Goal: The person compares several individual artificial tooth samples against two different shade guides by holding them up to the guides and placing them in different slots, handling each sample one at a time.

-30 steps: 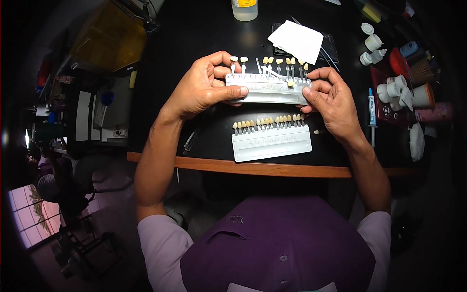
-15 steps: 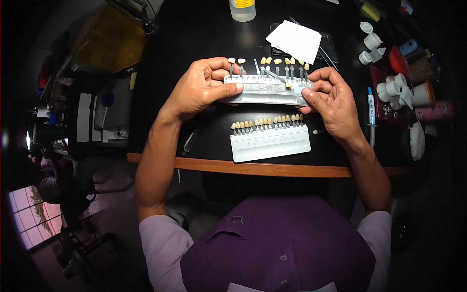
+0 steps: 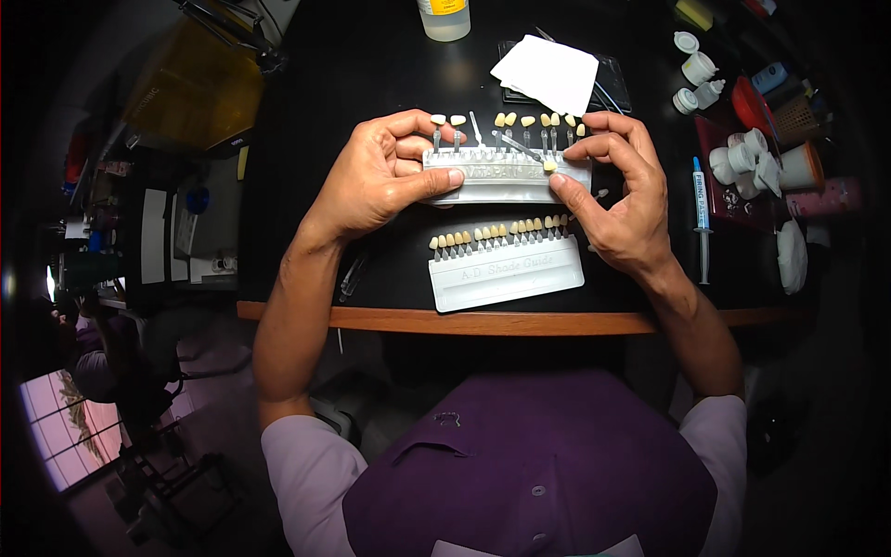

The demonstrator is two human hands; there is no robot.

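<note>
The left hand (image 3: 376, 176) was closed on the left end of a grey shade guide (image 3: 501, 176), thumb pressed along its front face and fingers curled over the top, probably to keep the holder from sliding on the black counter (image 3: 353, 84). The right hand (image 3: 622, 200) held the guide's right end, with thumb and forefinger pinched on one tooth tab (image 3: 549, 165) that lay slanted across the holder, its metal stem pointing up and left. That grip suited drawing the tab out or seating it back in its slot; which one could not be told. The other tabs stood in a row along the holder's far edge, with gaps between some of them.

Just nearer the person lay a second guide (image 3: 506, 269), flat on the counter with its row of tabs complete and pointing away, untouched by either hand. It sat close enough for comparison by eye.

Beyond the hands were a white card (image 3: 546, 72) on a dark tray and a bottle (image 3: 444, 17). A syringe (image 3: 701, 213) lay to the right, with small white jars (image 3: 747, 158) past it, out of the way of the work.
</note>
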